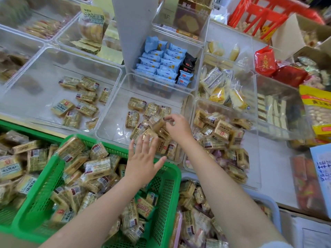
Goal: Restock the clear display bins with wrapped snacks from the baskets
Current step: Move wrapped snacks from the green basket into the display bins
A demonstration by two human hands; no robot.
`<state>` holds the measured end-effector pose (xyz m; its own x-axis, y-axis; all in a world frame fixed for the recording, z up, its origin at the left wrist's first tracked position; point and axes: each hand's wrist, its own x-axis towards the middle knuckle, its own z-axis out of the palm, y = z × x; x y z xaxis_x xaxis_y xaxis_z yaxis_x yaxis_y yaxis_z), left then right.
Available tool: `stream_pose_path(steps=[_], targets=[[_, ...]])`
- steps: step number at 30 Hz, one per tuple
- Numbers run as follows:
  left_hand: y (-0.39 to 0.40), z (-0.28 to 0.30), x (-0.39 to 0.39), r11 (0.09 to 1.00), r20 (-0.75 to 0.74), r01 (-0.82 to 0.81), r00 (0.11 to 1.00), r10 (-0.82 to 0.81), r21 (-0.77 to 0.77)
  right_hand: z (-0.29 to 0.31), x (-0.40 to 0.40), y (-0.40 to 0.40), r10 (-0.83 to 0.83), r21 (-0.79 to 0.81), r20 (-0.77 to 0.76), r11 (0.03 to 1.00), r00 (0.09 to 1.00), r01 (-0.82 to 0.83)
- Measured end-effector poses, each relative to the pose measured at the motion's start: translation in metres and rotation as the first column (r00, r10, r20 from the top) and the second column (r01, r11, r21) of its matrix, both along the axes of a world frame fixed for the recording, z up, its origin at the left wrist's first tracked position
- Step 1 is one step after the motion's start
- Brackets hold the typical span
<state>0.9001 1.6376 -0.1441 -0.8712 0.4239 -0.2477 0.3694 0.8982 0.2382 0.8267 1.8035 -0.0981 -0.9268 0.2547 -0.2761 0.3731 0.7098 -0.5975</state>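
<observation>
Right hand (pixel 177 127) pinches a tan wrapped snack (pixel 157 123) over the centre clear bin (pixel 107 122); left hand (pixel 143 158) spread at 7 o'clock. Drop toward bin's bare 9 o'clock side; green basket (pixel 166 185) holds more.

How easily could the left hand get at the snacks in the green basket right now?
Probably easily. The left hand hovers open and empty above the far rim of the green basket, whose top is open. The wrapped snacks heaped inside lie uncovered just beside and below it, and the right hand is off over the clear bin.
</observation>
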Motion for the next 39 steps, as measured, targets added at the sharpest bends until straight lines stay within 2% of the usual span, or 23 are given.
stream_pose_path(steps=[2,5,7,8,11,15,17,20,22,25,28,30,33,36,39], targets=[[0.001,0.000,0.001,1.000,0.000,-0.022,1.000,0.022,-0.007,0.011,0.016,0.015,-0.026,0.064,-0.115,0.997,0.993,0.034],[0.014,-0.001,0.007,1.000,-0.002,0.007,1.000,-0.007,-0.005,0.017,0.047,0.056,-0.103,0.339,-0.291,0.919,0.951,0.203],[0.024,-0.003,0.013,0.999,-0.005,0.036,0.999,-0.036,-0.006,0.015,0.063,0.086,-0.194,0.470,-0.247,0.832,0.949,0.293],[0.028,-0.003,0.015,1.000,-0.005,0.030,1.000,-0.030,-0.002,0.012,0.069,0.099,-0.253,0.480,-0.184,0.820,0.950,0.311],[0.027,-0.002,0.015,1.000,-0.001,0.026,1.000,-0.026,0.002,0.006,0.076,0.119,-0.312,0.395,-0.031,0.869,0.949,0.299],[0.025,-0.002,0.014,0.999,0.009,0.036,0.999,-0.036,0.002,0.000,0.071,0.120,-0.288,0.304,0.004,0.913,0.958,0.273],[0.026,0.000,0.014,0.999,0.005,0.035,0.999,-0.035,-0.003,0.003,0.070,0.117,-0.320,0.280,-0.075,0.902,0.944,0.328],[0.026,-0.001,0.014,0.999,-0.009,0.033,0.999,-0.033,-0.021,0.011,0.074,0.102,-0.289,0.255,-0.313,0.892,0.905,0.373],[0.026,-0.003,0.015,0.999,-0.011,0.033,0.999,-0.033,-0.013,0.018,0.073,0.087,-0.227,0.276,-0.348,0.902,0.910,0.331],[0.025,-0.003,0.014,0.999,-0.013,0.038,0.999,-0.038,-0.012,0.019,0.065,0.074,-0.172,0.404,-0.172,0.886,0.970,0.229],[0.024,-0.002,0.012,0.999,-0.009,0.046,0.999,-0.046,-0.015,0.008,0.061,0.084,-0.202,0.366,0.079,0.917,0.976,0.160],[0.024,-0.002,0.013,0.999,-0.006,0.050,0.999,-0.050,-0.004,0.000,0.061,0.091,-0.177,0.366,0.147,0.924,0.973,0.113],[0.024,-0.002,0.013,0.999,-0.010,0.049,0.999,-0.049,0.015,0.001,0.058,0.095,-0.174,0.383,0.051,0.913,0.983,0.142],[0.024,-0.002,0.013,0.999,-0.025,0.054,0.998,-0.054,0.005,0.009,0.058,0.089,-0.226,0.274,-0.157,0.925,0.961,0.263],[0.024,-0.004,0.014,0.998,-0.042,0.060,0.997,-0.060,-0.001,0.017,0.055,0.065,-0.184,0.171,-0.360,0.951,0.915,0.258]])
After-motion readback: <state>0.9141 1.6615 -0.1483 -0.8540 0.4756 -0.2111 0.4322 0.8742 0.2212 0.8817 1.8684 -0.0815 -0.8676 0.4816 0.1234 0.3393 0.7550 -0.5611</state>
